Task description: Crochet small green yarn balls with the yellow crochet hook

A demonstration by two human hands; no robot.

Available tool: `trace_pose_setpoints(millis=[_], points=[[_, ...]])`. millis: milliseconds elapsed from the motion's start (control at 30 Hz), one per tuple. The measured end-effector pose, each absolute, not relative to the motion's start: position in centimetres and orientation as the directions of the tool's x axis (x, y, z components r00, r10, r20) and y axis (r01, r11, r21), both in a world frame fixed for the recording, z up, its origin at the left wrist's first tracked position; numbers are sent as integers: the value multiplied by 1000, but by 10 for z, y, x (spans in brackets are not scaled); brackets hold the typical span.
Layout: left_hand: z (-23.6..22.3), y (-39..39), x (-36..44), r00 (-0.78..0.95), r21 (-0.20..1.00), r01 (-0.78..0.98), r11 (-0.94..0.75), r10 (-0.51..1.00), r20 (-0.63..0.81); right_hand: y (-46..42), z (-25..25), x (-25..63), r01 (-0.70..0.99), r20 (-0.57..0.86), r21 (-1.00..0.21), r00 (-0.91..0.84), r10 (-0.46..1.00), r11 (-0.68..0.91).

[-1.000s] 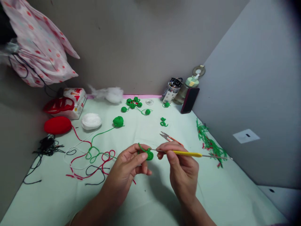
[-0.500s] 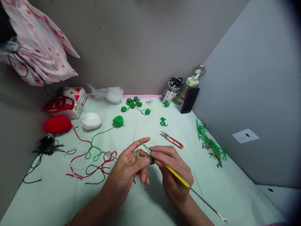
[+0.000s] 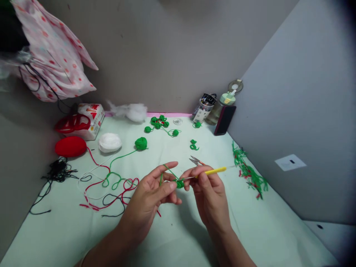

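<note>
Left hand (image 3: 151,193) pinches small green crocheted-yarn piece (image 3: 180,184) above pale-green desk (image 3: 167,243); right hand (image 3: 210,198) pinches slim yellow-handled metal hook (image 3: 216,171) at its edge. Thin green yarn strand (image 3: 171,172) slackening could drop stitches.

Cool, diffuse light is washing over the pale tabletop (image 3: 63,230), while the back wall (image 3: 167,66) at twelve o'clock is looking duller than the side wall (image 3: 292,92) at three. A soft-edged shadow (image 3: 193,220) is stretching toward six. Darkness is swallowing the corner near two; the yellow-handled hook (image 3: 215,171) is blurring faintly toward three.
</note>
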State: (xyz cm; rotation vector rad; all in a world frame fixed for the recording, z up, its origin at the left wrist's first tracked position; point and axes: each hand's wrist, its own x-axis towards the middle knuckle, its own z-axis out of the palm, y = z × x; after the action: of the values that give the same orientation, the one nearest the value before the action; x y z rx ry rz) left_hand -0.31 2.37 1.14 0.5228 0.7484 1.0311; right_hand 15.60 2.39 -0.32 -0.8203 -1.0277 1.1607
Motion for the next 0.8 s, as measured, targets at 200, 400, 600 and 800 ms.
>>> trace_pose_setpoints(millis=[200, 400, 600, 800], points=[[8, 23, -1, 144, 843, -460, 277, 961, -237, 11, -4, 164, 138, 551, -825, -12, 834, 547], [6, 21, 1, 53, 891, -397, 222, 974, -220, 8, -3, 163, 364, 695, -618, -162, 701, 697], [4, 23, 2, 11, 912, -365, 189, 980, -198, 14, -7, 162, 193, 623, -765, -23, 782, 615], [-3, 24, 2, 7, 923, -344, 171, 984, -179, 17, -8, 160, 171, 638, -756, -27, 770, 633]])
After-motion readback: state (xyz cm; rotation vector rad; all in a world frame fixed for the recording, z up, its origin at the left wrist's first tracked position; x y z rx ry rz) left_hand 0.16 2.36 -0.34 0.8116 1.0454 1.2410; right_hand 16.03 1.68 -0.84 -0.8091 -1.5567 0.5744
